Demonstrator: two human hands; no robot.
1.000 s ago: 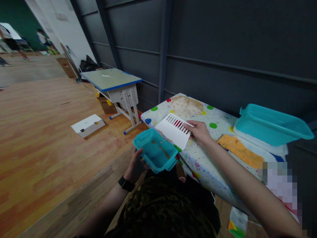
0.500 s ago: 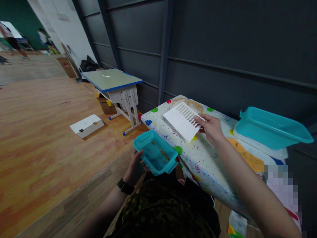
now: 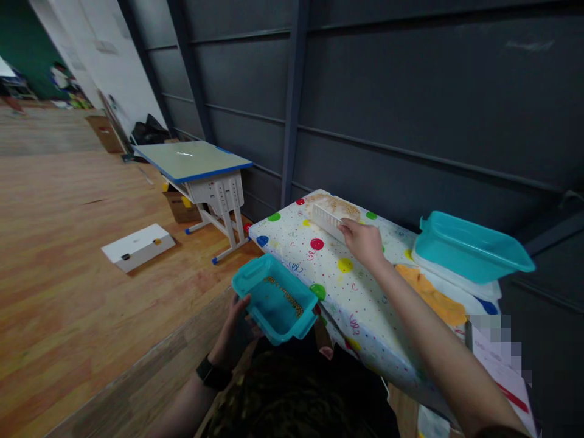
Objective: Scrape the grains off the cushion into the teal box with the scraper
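Observation:
My left hand point(image 3: 239, 322) grips a small teal plastic tub point(image 3: 269, 310) by its near left side, just off the table's front edge. A line of yellowish grains or beans point(image 3: 286, 295) lies on the tub's floor. My right hand point(image 3: 362, 240) is closed on a white slotted plate point(image 3: 326, 222), which stands tilted on its edge over the tabletop. Behind the plate spreads a heap of similar small grains point(image 3: 337, 205) at the table's far left corner. Whether the plate touches the cloth, I cannot tell.
A balloon-print cloth covers the table point(image 3: 337, 292). At its right are a larger teal bin point(image 3: 474, 246) on a white lid and an orange cloth point(image 3: 431, 292). A school desk point(image 3: 194, 161) stands left, with a white box point(image 3: 138, 246) on the floor. A dark panelled wall point(image 3: 410, 103) rises behind.
My right hand has carried the slotted plate away toward the heap and turned it from nearly flat to upright on edge. The small tub stays in my left hand; the whole view has shifted slightly.

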